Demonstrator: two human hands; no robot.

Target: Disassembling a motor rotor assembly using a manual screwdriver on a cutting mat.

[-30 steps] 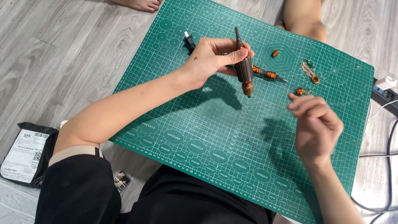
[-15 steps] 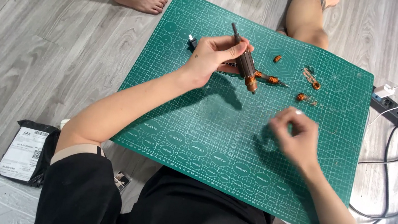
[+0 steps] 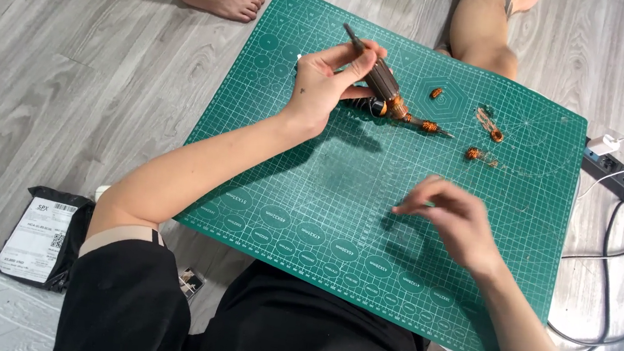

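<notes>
The left hand [image 3: 327, 82] grips a brown motor rotor [image 3: 381, 87] by its body, lifted clear of the green cutting mat [image 3: 309, 199] near the mat's far edge, tilted so the shaft points up and away, probably to keep the copper end turned toward the person. The right hand [image 3: 453, 221] hovers over the mat's middle, fingers loosely curled, holding nothing that shows. Small copper-wound pieces [image 3: 475, 153] lie toward the far right corner, within reach but out of the way.
</notes>
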